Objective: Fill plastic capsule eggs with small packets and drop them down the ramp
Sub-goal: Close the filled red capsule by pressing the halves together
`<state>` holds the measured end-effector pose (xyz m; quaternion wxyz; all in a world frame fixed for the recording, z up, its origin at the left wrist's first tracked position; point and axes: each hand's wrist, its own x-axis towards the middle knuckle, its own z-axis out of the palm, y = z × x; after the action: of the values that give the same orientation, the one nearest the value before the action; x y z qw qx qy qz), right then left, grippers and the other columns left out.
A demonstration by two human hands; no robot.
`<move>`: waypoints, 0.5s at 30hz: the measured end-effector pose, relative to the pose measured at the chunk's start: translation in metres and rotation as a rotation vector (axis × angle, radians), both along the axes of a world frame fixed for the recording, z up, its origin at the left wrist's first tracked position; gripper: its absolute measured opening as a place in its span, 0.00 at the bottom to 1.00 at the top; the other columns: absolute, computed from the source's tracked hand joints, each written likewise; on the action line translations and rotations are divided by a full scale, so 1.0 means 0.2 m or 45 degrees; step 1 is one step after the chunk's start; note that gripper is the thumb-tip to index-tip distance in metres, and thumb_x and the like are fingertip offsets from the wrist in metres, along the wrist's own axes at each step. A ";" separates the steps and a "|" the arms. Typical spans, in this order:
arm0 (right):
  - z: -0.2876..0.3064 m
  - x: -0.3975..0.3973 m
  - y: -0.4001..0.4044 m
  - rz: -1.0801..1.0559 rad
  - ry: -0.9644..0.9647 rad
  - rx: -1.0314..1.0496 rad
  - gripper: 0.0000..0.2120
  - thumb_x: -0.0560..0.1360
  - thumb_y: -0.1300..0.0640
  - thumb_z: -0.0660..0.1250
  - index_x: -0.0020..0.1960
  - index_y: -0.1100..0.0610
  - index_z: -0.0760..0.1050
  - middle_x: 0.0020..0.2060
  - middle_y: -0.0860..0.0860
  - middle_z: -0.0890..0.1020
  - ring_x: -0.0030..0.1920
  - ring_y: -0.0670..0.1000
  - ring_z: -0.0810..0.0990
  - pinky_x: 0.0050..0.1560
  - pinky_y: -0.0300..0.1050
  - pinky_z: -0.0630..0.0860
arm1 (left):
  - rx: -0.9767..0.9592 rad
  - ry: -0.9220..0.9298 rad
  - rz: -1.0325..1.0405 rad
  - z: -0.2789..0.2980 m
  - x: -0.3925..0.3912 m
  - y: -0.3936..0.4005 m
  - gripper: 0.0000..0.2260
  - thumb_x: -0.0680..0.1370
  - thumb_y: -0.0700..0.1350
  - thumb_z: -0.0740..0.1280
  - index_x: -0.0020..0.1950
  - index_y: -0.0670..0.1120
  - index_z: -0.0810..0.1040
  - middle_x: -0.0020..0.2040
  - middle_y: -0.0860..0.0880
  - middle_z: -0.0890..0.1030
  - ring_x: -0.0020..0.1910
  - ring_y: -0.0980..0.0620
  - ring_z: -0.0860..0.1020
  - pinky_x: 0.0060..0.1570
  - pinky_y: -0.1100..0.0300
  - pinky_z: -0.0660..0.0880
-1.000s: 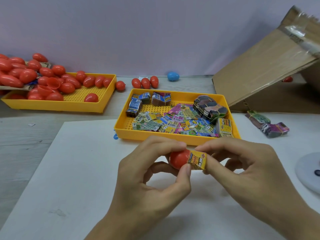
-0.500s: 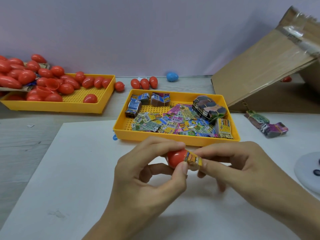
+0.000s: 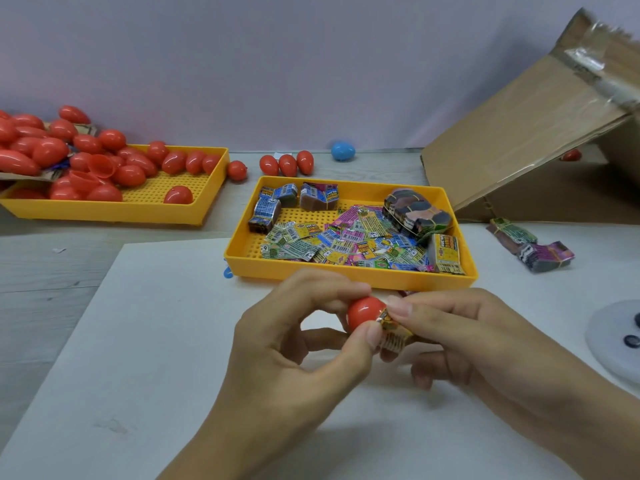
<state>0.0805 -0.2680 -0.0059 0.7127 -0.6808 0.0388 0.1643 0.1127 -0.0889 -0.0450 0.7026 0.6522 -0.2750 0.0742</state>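
Pinching red egg half [image 3: 362, 315] in left hand [image 3: 294, 344] above surface; right hand [image 3: 485, 341] gripped folded packet [image 3: 393, 329], pressed rightward against egg's open mouth. Ramp [image 3: 519, 133] far right, nearer right hand.

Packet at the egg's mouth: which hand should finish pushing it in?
Right. The right hand already pinches the packet at the open end of the red egg half, while the left hand grips that half and likely should just steady it.
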 end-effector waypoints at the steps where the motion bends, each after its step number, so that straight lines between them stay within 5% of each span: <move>1: 0.00 0.00 0.00 -0.001 0.013 0.021 0.19 0.67 0.43 0.74 0.46 0.58 0.86 0.38 0.52 0.85 0.39 0.46 0.81 0.31 0.38 0.74 | -0.003 0.006 -0.005 0.00 0.00 0.00 0.12 0.71 0.43 0.73 0.54 0.50 0.84 0.48 0.52 0.80 0.46 0.50 0.80 0.38 0.53 0.83; 15: -0.01 0.00 0.02 -0.011 0.070 0.183 0.19 0.68 0.44 0.70 0.48 0.58 0.86 0.42 0.53 0.86 0.40 0.45 0.80 0.31 0.37 0.73 | -0.017 0.118 -0.061 0.01 0.01 0.00 0.16 0.71 0.44 0.74 0.58 0.51 0.85 0.51 0.49 0.81 0.46 0.49 0.81 0.41 0.59 0.82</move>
<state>0.0809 -0.2646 -0.0075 0.7592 -0.6229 0.0494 0.1822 0.1150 -0.0890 -0.0437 0.7205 0.6434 -0.2571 0.0287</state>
